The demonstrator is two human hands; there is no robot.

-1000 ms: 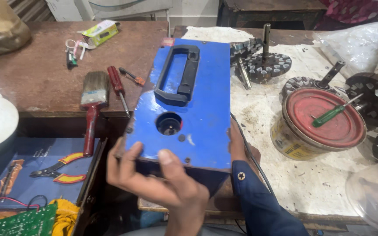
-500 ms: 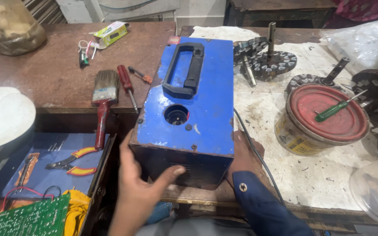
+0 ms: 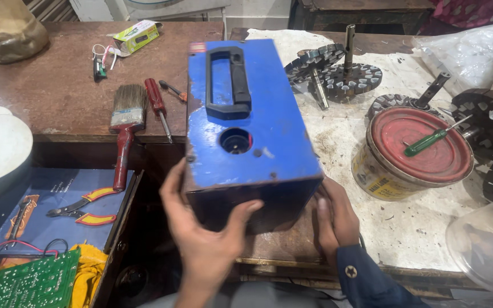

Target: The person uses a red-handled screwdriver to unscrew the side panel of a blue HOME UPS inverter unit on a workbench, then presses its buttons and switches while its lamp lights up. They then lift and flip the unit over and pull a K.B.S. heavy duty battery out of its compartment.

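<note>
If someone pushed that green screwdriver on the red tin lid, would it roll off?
Probably a little: the green screwdriver has a round handle and lies loose. The red lid seems to have a raised rim, which might stop it. It looks stiff and light.
</note>
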